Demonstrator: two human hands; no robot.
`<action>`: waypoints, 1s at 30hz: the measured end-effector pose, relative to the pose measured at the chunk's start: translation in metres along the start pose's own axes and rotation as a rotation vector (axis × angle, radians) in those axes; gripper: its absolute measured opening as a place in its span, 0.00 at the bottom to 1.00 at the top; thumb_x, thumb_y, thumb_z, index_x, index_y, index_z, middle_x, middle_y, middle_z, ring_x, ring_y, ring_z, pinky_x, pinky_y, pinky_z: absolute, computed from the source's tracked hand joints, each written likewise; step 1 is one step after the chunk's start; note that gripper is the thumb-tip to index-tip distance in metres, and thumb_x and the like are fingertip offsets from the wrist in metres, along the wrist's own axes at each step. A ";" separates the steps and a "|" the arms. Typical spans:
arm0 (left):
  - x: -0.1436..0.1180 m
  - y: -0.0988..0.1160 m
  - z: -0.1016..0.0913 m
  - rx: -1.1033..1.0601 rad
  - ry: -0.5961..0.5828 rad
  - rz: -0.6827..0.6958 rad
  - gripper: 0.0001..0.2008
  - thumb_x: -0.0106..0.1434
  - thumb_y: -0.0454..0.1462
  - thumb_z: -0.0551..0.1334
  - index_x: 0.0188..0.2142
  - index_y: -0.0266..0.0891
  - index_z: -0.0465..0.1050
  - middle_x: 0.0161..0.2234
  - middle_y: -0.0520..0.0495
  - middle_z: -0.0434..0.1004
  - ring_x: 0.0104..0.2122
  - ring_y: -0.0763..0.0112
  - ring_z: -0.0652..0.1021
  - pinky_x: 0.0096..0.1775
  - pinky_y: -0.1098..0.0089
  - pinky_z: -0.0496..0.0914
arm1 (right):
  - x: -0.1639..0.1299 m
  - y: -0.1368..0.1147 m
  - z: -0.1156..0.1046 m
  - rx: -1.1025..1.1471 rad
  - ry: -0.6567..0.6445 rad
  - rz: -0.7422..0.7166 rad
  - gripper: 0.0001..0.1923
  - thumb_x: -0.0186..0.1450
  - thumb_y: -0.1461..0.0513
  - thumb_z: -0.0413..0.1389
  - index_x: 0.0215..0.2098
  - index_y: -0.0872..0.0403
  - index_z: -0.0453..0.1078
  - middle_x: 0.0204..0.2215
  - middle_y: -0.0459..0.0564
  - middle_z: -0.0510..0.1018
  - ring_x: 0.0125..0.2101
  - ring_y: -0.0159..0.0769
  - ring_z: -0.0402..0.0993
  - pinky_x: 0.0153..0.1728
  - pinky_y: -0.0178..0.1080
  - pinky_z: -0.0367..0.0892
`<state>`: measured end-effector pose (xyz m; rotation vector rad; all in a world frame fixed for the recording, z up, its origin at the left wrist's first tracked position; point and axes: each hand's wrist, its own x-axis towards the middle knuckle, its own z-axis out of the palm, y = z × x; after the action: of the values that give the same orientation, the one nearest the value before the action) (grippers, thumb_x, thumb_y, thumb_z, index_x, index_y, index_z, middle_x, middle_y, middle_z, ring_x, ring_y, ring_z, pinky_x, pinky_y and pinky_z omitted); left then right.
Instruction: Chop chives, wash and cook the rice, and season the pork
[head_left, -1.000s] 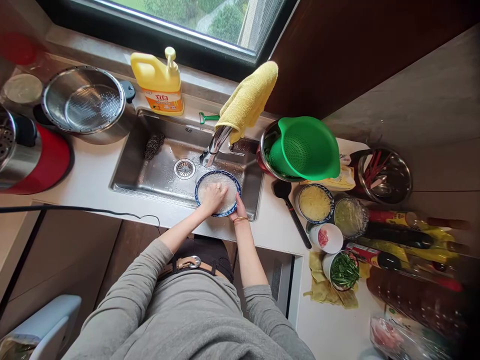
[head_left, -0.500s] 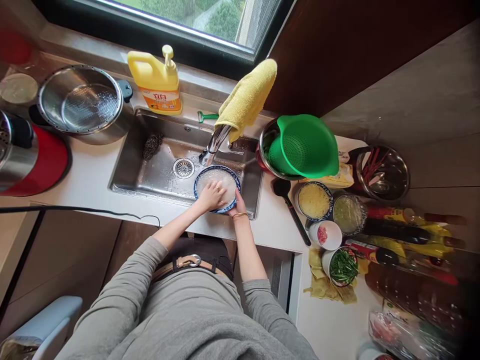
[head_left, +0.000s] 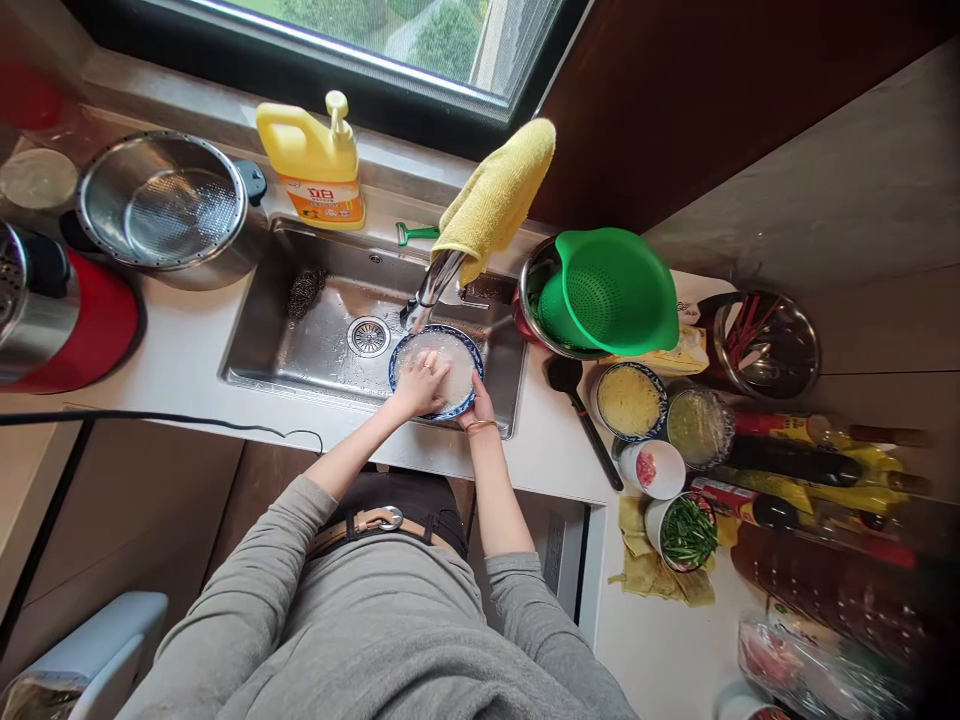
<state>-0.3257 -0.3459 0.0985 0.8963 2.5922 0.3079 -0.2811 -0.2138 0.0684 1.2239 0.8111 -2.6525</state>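
Observation:
Under the faucet (head_left: 433, 285) I see a blue-and-white patterned bowl (head_left: 476, 352), tilted a little, over the right part of the steel sink (head_left: 300, 355). Cloudy whitish liquid fills it; whether grains lie in it I cannot tell. My right hand (head_left: 478, 403) grips the bowl's right rim, its thumb on the edge and the other fingers hidden underneath. Inside the bowl, my left hand (head_left: 421, 385) rests with fingers spread at the liquid, holding nothing that shows. A yellow cloth (head_left: 499, 200) drapes over the faucet.
Left of the bowl are the drain (head_left: 367, 337) and a steel scourer (head_left: 306, 293). Behind the sink stand a yellow detergent jug (head_left: 319, 170) and a green peeler (head_left: 415, 234). On the right are a green colander (head_left: 619, 290), a black spatula (head_left: 585, 420) and bowls of food.
My left hand has shifted slightly within the bowl, its fingers a bit more curled. The bowl has risen slightly in view, with my right hand still on its rim.

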 end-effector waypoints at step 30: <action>0.001 0.005 0.003 0.035 0.012 0.003 0.18 0.68 0.32 0.52 0.56 0.38 0.69 0.52 0.36 0.72 0.53 0.55 0.72 0.52 0.56 0.65 | -0.006 0.008 -0.005 -0.005 0.059 0.090 0.16 0.65 0.52 0.54 0.40 0.55 0.75 0.31 0.50 0.84 0.44 0.41 0.81 0.50 0.46 0.74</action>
<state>-0.3228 -0.3412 0.0972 0.9133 2.6149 0.2711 -0.2711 -0.2184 0.0671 1.3110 0.7521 -2.5534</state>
